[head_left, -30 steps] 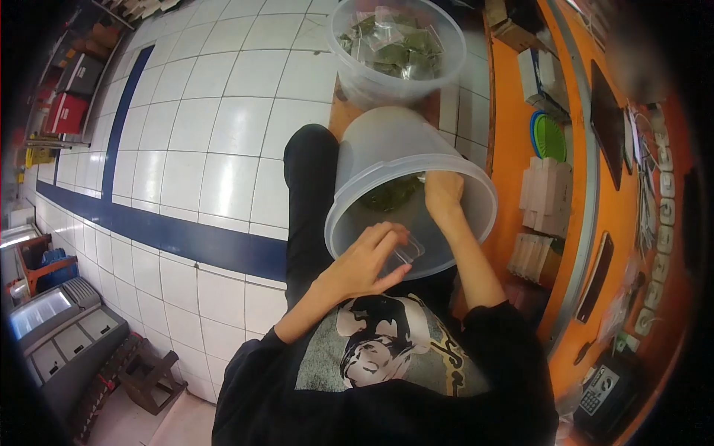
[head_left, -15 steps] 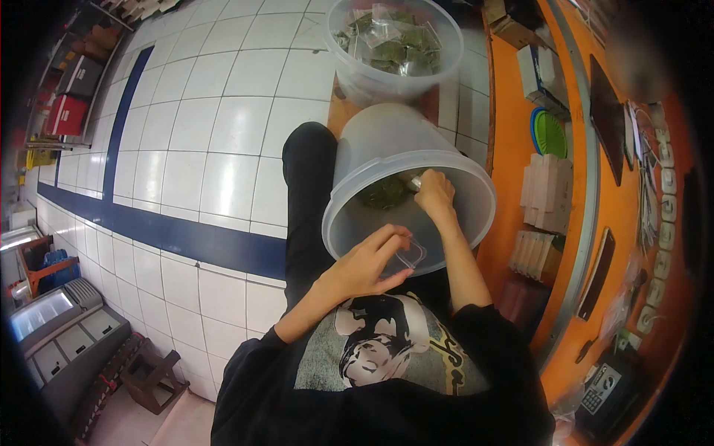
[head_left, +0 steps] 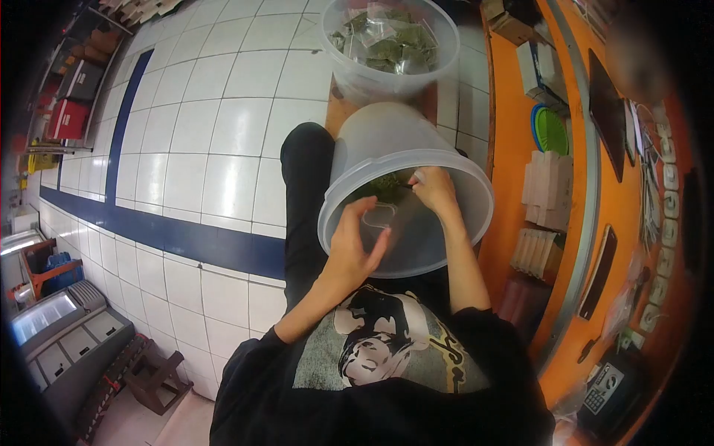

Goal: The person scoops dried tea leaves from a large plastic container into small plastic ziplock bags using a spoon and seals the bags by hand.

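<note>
A translucent plastic tub (head_left: 383,134) lies tilted on its side with its mouth toward me. Dark green leafy material (head_left: 383,187) lies inside it. At the tub's mouth, my left hand (head_left: 357,234) holds a small clear plastic bag (head_left: 381,215) between thumb and fingers. My right hand (head_left: 433,187) is inside the tub beside the leafy material, its fingers closed around a pale, shiny utensil (head_left: 419,176) that is mostly hidden.
Behind the tub stands another translucent tub (head_left: 335,67) holding filled clear bags (head_left: 387,41). An orange shelf unit (head_left: 569,223) with boxes (head_left: 547,189) and a green basket (head_left: 551,132) runs along the right. A brown stool (head_left: 158,383) stands at lower left.
My left hand has moved up and left with the clear bag, closer to the leafy material. My right hand has shifted slightly from the tub's right side toward the middle.
</note>
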The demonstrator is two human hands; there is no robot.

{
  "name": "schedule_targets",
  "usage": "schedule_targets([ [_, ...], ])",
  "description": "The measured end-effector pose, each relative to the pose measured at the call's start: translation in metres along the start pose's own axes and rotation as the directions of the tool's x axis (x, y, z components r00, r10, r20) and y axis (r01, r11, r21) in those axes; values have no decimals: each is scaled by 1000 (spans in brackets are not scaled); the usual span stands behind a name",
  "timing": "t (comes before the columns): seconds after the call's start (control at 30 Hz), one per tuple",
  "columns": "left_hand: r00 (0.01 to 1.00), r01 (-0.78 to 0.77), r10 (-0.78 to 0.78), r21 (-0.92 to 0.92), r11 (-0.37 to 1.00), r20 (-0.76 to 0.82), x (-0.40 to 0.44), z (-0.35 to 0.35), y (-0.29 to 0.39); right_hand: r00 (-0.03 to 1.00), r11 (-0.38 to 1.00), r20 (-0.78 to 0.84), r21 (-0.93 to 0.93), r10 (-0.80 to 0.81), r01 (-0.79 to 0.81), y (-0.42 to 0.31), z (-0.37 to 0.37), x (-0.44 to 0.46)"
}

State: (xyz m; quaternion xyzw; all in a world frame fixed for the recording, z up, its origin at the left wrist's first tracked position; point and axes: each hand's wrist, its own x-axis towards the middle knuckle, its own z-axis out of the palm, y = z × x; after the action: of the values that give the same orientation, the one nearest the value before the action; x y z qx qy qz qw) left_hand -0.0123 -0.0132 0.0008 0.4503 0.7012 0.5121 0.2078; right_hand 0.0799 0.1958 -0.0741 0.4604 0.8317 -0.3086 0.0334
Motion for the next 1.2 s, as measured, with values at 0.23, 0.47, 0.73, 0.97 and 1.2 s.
schedule_targets([
  [0.23, 985, -6, 7, 3, 1000, -174, -3, 9, -8, 996, 979, -5, 185, -84, 84, -10, -4, -9],
  [0.47, 987, -26, 29, 22, 999, -161, -3, 11, -8, 991, 972, -37, 193, -131, 136, -19, -18, -15],
  [0.73, 989, 5, 15, 136, 991, -147, -4, 12, -8, 990, 951, 8, 278, -143, 135, -19, -26, -20],
  [0.97, 986, 90, -46, 285, 954, -158, 2, 20, -14, 958, 940, -135, 201, -252, 276, -41, -58, -47],
  [1.2, 983, 65, -11, 286, 956, -186, 8, 32, -30, 939, 958, -193, -66, -285, 278, -73, -82, -74],
])
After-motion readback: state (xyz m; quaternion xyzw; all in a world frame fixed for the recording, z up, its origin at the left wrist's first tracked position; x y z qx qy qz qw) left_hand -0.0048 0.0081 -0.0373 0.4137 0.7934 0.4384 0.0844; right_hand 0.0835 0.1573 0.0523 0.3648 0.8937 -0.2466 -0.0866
